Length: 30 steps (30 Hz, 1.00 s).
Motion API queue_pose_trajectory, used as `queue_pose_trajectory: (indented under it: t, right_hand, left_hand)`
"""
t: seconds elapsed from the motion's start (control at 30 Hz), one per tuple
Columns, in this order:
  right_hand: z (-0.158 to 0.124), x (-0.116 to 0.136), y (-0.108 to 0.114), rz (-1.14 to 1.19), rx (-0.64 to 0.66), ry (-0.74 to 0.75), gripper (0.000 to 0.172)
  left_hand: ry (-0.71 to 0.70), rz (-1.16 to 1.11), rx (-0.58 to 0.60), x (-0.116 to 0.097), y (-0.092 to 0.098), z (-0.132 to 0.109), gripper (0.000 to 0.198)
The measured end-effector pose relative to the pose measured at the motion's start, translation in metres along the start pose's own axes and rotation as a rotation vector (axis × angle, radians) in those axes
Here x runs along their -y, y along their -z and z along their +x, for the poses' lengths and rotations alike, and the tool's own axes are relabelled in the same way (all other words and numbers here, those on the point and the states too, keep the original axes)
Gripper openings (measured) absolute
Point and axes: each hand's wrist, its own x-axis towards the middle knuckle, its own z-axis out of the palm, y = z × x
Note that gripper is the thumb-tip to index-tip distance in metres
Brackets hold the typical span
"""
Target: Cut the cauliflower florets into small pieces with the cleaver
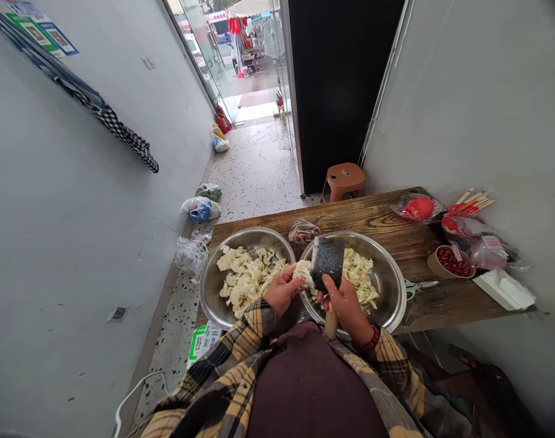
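Note:
My left hand (281, 291) is closed around a piece of cauliflower (303, 273), held between the two bowls. My right hand (343, 304) grips a cleaver (328, 263) with a dark, wet-speckled blade and a wooden handle. The blade's edge is right beside the cauliflower piece; whether it touches I cannot tell. Under the cleaver, a steel bowl (392, 304) on the right holds cut florets (360, 274). To the left, another steel bowl (206, 286) carries a larger heap of cauliflower florets (246, 281).
Behind the bowls lies a small plastic bag (303, 231) on the wooden table (372, 213). Scissors (418, 286), a tub of dark red pieces (451, 261), tissues (505, 289) and a bagged red item (417, 208) sit at the right. An orange stool (345, 177) stands beyond.

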Motion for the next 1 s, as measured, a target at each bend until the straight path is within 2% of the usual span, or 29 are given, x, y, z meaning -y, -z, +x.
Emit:
queue_pose_trajectory:
  t: [0.1,0.23,0.33,0.43,0.57,0.77,1.0]
  right_hand:
    - [0.004,-0.008,0.01,-0.151,-0.094,0.074,0.039]
    - [0.017,-0.027,0.039,-0.375,-0.213,0.15,0.04]
    - [0.023,-0.039,0.062,-0.49,-0.149,0.214,0.039]
    - [0.021,-0.041,0.072,-0.616,-0.097,0.34,0.039]
    - [0.007,-0.024,0.063,-0.57,-0.032,0.367,0.038]
    - [-0.011,0.013,0.043,-0.524,0.102,0.519,0.034]
    - [-0.009,0.016,0.035,-0.56,0.162,0.602,0.031]
  left_hand:
    - [0.055,-0.127,0.004,0.0,0.003,0.0,0.045]
    - [0.056,-0.194,-0.001,-0.011,0.006,-0.003,0.044]
    - [0.112,-0.182,0.022,-0.019,0.002,-0.005,0.045]
    - [0.141,-0.117,-0.014,-0.021,-0.004,-0.004,0.05]
    - [0.118,0.023,-0.093,-0.018,-0.006,-0.001,0.044]
    - [0.032,0.2,-0.03,-0.016,-0.005,0.002,0.051]
    - [-0.043,0.376,-0.013,-0.024,-0.006,-0.003,0.051]
